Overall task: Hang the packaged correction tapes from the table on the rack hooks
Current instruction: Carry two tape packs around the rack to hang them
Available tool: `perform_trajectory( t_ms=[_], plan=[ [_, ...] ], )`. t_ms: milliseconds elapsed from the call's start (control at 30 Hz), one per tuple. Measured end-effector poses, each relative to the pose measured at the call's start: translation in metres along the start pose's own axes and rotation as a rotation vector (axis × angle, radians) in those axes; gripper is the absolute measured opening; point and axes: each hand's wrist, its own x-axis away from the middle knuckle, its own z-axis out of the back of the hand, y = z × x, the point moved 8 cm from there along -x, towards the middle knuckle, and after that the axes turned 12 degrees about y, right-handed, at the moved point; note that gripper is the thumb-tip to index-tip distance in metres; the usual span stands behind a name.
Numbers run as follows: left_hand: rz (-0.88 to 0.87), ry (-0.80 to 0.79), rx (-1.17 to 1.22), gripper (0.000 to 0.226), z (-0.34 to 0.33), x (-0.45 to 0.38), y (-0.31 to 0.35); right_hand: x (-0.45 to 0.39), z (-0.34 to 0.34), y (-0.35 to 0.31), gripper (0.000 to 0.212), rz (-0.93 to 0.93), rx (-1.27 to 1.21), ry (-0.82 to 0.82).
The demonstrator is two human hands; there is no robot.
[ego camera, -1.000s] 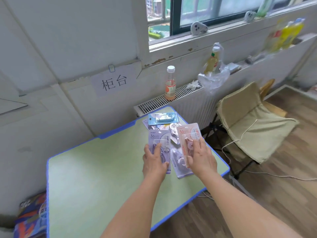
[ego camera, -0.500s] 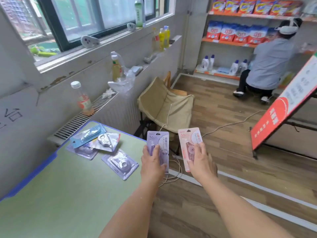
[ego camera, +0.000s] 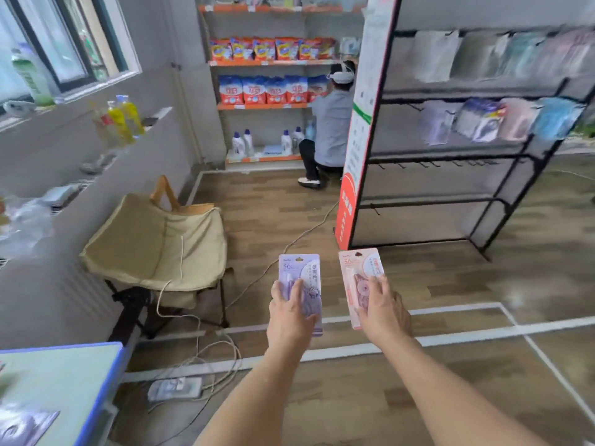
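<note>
My left hand [ego camera: 289, 317] grips a purple packaged correction tape [ego camera: 297, 272] upright in front of me. My right hand [ego camera: 383, 309] grips a pink packaged correction tape [ego camera: 355, 268] beside it. The black rack [ego camera: 450, 149] with hooks stands ahead at the right; several blurred packages hang on its upper two rows, while a lower row of hooks [ego camera: 434, 163] is bare. The green table [ego camera: 58, 371] with the blue edge sits at the lower left, with another package [ego camera: 22, 426] lying on it.
A beige folding chair [ego camera: 161, 243] stands left of my path. Cables and a power strip [ego camera: 175, 387] lie on the wood floor near the table. A person [ego camera: 328, 130] crouches at the far orange shelves. A red and white sign [ego camera: 357, 156] borders the rack's left side.
The view has swung right from the table to the rack. Both hands lifted their packages off the table and now carry them over the floor.
</note>
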Motion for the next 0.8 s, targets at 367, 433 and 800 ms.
perform_trajectory(
  t_ms=[367, 433, 800],
  plan=[
    [-0.199, -0.145, -0.044, 0.072, -0.138, -0.014, 0.178, -0.063, 0.035, 0.190, 0.062, -0.205, 0.001, 0.051],
    [-0.228, -0.162, -0.043, 0.073, -0.161, -0.028, 0.201, -0.078, 0.036, 0.214, 0.062, -0.244, 0.006, 0.061],
    [-0.407, -0.233, 0.005, 0.069, -0.265, -0.141, 0.333, -0.212, 0.049, 0.324, 0.057, -0.414, 0.028, 0.148]
  ],
)
